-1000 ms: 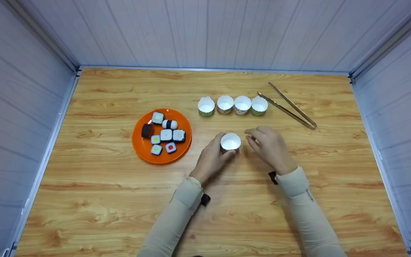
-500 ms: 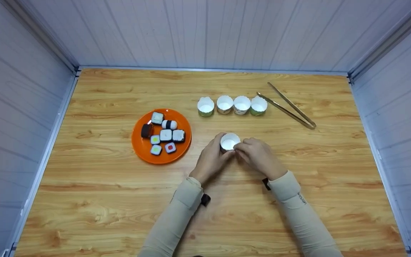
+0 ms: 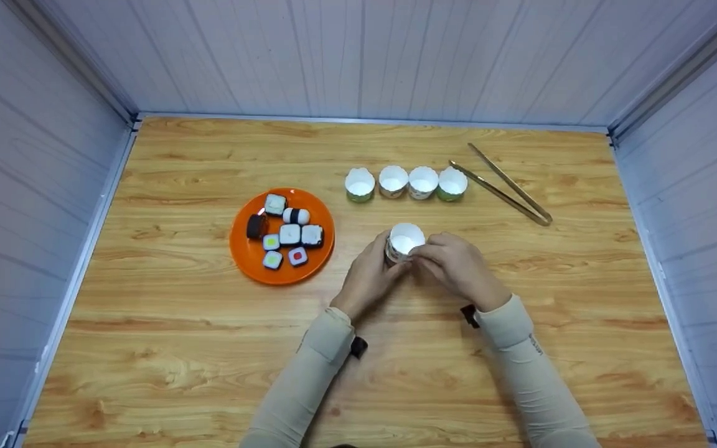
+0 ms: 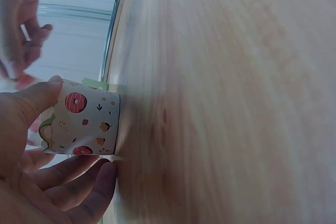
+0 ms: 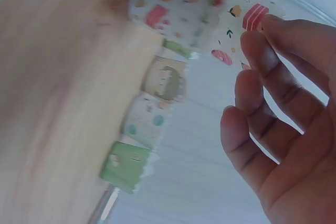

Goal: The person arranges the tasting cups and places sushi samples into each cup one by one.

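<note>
Two patterned white paper cups sit nested in the middle of the table. My left hand (image 3: 365, 280) holds the lower paper cup (image 4: 86, 119) round its side; that cup stands on the table and shows donut and flower prints. With thumb and forefinger, my right hand (image 3: 458, 267) pinches the rim of the upper paper cup (image 5: 231, 32), which is raised partway out of the lower one. Seen from the head, the upper cup's white inside faces up and hides most of the lower cup. The right hand's other fingers are loosely bent.
Several paper cups (image 3: 392, 182) stand in a row behind the hands, with metal tongs (image 3: 514, 190) lying to their right. On the left, an orange plate (image 3: 253, 264) carries several toy sushi pieces (image 3: 290, 234). Pale panel walls (image 3: 358, 62) enclose the table.
My right hand has come leftward to the cups and pinched the rim of the upper one. That cup has risen slightly out of the lower one. The left hand stays in place.
</note>
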A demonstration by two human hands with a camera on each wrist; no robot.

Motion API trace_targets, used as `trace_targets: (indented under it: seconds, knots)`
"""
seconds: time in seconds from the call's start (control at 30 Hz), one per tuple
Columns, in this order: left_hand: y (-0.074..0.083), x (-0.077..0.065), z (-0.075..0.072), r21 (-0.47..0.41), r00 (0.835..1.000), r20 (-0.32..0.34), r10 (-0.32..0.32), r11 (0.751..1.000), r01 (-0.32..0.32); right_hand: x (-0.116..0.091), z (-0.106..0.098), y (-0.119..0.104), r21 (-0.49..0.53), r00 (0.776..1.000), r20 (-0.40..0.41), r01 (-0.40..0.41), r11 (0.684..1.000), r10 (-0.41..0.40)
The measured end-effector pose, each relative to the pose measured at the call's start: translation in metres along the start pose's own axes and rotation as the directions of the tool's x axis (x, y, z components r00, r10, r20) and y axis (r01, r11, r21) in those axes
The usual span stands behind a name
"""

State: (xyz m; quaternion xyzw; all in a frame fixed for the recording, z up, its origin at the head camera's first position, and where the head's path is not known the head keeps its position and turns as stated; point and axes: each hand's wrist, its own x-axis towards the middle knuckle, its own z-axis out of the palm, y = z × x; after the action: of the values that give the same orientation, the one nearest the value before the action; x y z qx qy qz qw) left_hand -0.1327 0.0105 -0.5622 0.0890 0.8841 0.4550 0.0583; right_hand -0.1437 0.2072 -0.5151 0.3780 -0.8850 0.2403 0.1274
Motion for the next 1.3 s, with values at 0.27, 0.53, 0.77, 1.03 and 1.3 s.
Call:
trace_targets:
  seconds: [0.27,0.53,0.77,1.03,1.3]
  knots:
    - [0.001,-0.001,-0.001,0.029,1.0,0.002,-0.01,1.0,0.01,0.028,-0.017,-0.004,0.01,0.998,-0.047,0.05,0.999,-0.05]
    - [0.0,-0.001,-0.002,0.022,1.0,0.006,-0.003,1.0,0.003,0.07,0.001,0.013,-0.009,0.994,0.11,0.019,1.0,-0.018]
    - [0.001,0.0,-0.002,0.031,0.999,0.029,-0.023,0.999,0.022,0.094,0.026,0.03,0.022,0.937,0.346,-0.054,0.998,0.043]
    - [0.002,0.001,-0.003,0.03,0.998,0.046,-0.035,0.999,0.033,0.108,0.038,0.04,0.058,0.867,0.483,-0.173,0.983,0.124]
    - [0.0,0.0,-0.002,0.033,0.999,0.036,0.011,0.999,-0.012,0.109,0.044,0.042,0.056,0.855,0.5,-0.19,0.98,0.138]
